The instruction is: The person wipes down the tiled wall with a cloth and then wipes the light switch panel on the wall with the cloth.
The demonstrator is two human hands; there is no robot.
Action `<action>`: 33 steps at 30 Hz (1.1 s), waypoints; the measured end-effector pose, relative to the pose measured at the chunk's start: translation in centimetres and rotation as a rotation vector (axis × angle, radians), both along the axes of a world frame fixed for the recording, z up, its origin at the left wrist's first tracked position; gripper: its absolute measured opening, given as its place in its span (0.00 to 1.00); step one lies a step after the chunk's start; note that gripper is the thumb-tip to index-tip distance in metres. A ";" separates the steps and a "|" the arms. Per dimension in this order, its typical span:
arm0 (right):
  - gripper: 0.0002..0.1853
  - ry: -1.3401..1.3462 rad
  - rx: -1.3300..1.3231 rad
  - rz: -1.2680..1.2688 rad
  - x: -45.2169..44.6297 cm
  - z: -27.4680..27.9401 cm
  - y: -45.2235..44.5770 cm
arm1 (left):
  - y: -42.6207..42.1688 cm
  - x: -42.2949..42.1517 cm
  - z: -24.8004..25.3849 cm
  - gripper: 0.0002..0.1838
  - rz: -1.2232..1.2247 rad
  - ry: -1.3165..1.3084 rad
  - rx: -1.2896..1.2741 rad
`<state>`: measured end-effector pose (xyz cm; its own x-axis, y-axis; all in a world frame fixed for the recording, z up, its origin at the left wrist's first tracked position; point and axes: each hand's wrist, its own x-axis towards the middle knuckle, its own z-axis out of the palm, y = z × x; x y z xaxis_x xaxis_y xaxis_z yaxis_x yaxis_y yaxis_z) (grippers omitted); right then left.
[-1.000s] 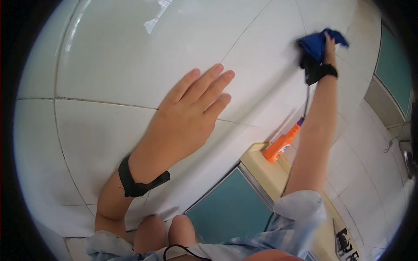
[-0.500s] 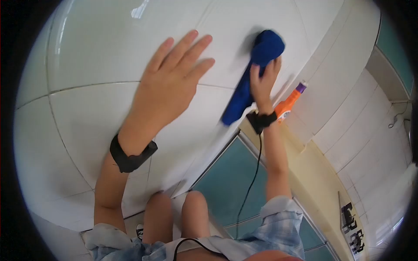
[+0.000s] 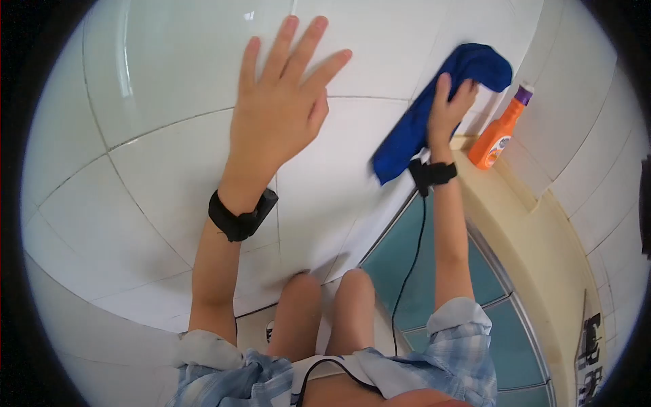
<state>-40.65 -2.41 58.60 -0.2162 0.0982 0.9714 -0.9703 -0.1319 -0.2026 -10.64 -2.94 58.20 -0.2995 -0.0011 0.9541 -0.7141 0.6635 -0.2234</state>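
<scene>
My left hand [image 3: 274, 122] is raised at the white tiled wall [image 3: 166, 176], fingers spread and holding nothing. Whether its palm touches the tiles cannot be told. Up and to the right, my right hand [image 3: 447, 119] presses a dark blue cloth [image 3: 405, 140] against the same wall, thumb and fingers gripping it. The cloth hangs down slantwise to the lower left, and its top end folds over to the right beyond the fingertips. An orange bottle [image 3: 494, 139] with a purple neck and white cap stands on a cream ledge [image 3: 505, 203], just right of my right hand.
Black bands with small devices sit on both wrists; a dark cable [image 3: 411, 275] runs down from the right one. Below the ledge are teal cabinet doors [image 3: 390, 237]. A metal plate with black fittings [image 3: 592, 356] lies at the lower right. More tiled wall rises on the right.
The view has turned, so the bottle and ledge appear farther right. My right hand and the cloth have shifted, and the cloth's top end looks more spread. My left hand stays spread, higher in view.
</scene>
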 end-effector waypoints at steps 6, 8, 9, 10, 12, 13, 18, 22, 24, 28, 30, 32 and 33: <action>0.23 0.114 0.119 0.060 4.9 -15.0 1.2 | 0.8 -0.7 0.0 0.28 0.205 -0.036 -0.015; 0.23 0.060 0.176 0.292 5.4 -15.9 1.6 | 0.4 -0.6 -0.2 0.27 0.185 -0.045 -0.076; 0.24 0.034 0.166 0.246 5.3 -15.4 1.7 | 0.4 -0.6 -0.3 0.27 0.188 -0.057 -0.076; 0.25 0.007 0.147 0.202 5.1 -14.1 1.4 | 0.4 -0.6 -0.3 0.27 0.193 -0.060 -0.079; 0.28 -0.074 0.115 0.151 3.5 -10.2 1.0 | 0.3 -0.9 -0.1 0.27 0.199 -0.074 -0.085; 0.31 -0.136 0.093 0.072 2.4 -7.9 0.7 | 0.6 -1.0 -0.1 0.27 0.218 -0.068 -0.070; 0.28 -0.215 -0.133 0.161 -1.1 0.8 0.2 | 1.0 -1.2 0.0 0.26 0.244 -0.051 -0.062; 0.20 0.212 -0.060 0.017 3.7 -0.7 0.9 | 1.2 -1.3 0.0 0.26 0.250 -0.040 -0.068; 0.17 0.372 0.069 0.057 7.4 -4.1 1.9 | 1.2 -1.3 0.1 0.26 0.258 -0.035 -0.057; 0.22 0.580 0.222 0.286 11.4 -10.4 2.6 | 0.8 -1.1 -0.1 0.26 0.226 -0.029 -0.091; 0.22 0.537 0.249 0.249 10.8 -10.3 2.9 | 0.7 -1.1 -0.1 0.26 0.218 -0.025 -0.110; 0.20 0.315 0.133 0.227 9.7 -8.8 1.8 | 0.9 -1.1 -0.1 0.26 0.226 -0.025 -0.070; 0.21 0.215 0.207 0.131 8.7 -6.6 1.8 | 0.9 -1.1 -0.2 0.26 0.230 -0.026 -0.068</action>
<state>-31.91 -0.61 51.98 -0.0018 -0.1212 0.9926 -0.9713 -0.2360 -0.0306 -11.71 -2.00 58.03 -0.3238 -0.0076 0.9461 -0.8378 0.4670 -0.2829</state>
